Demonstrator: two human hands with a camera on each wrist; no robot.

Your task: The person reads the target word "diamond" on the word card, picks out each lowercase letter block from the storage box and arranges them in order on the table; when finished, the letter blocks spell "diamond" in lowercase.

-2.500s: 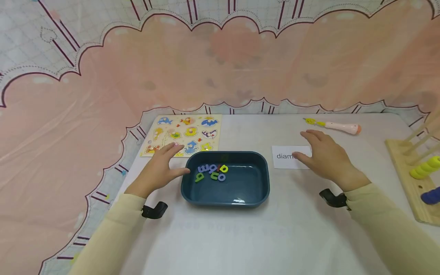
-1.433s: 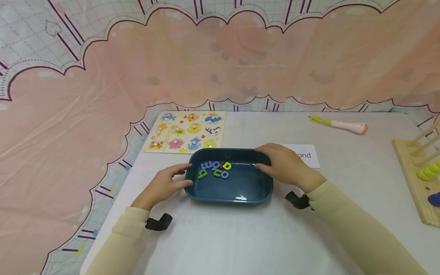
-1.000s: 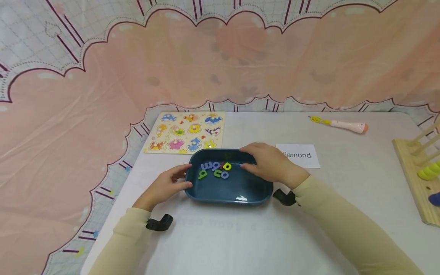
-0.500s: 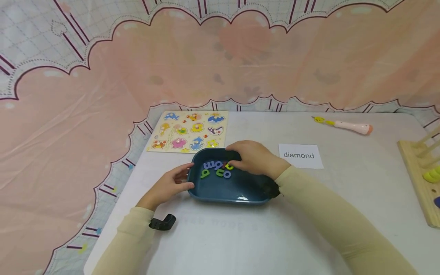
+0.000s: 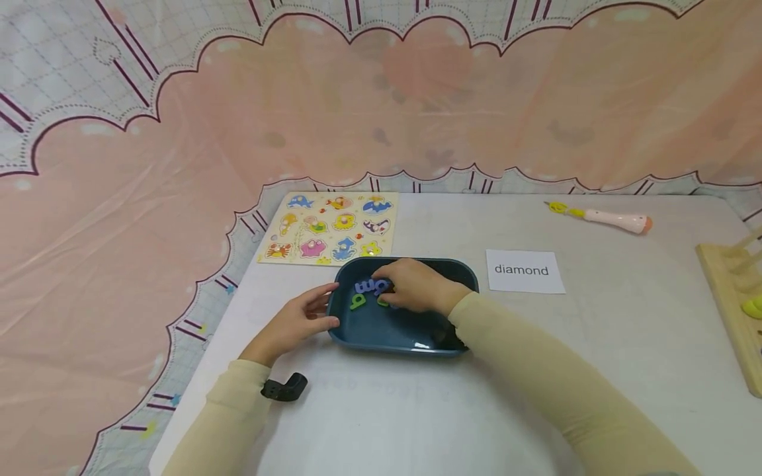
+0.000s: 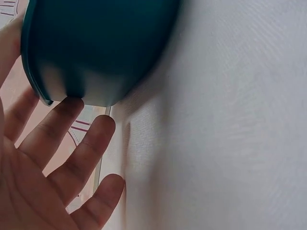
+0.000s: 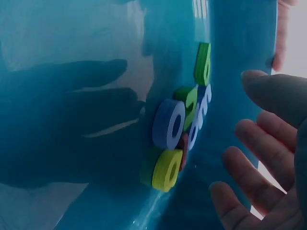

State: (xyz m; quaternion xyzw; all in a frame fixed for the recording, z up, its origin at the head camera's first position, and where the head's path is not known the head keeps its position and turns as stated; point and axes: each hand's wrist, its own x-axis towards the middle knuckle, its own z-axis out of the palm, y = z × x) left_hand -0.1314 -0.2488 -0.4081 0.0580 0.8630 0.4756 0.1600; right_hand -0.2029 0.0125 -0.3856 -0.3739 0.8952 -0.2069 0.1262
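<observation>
A dark teal tray stands on the white-covered table. In it lie several small coloured letters: a purple m, a green letter, a yellow one, a bluish o, another green one and a mostly hidden red one. My right hand reaches into the tray just over the letters, its fingers apart and holding nothing in the right wrist view. With loosely extended fingers, my left hand touches the tray's left end; its lower fingers spread beside the outer wall in the left wrist view.
A board with sea-animal pictures lies behind the tray. To the right is a white card reading "diamond". A pink-handled tool with a yellow end lies farther back, and a wooden peg stand at the far right.
Both hands came in to the tray's ends. My right hand then moved left past the card, over the tray and down among the letters, uncovering the card. My left hand stayed at the left end.
</observation>
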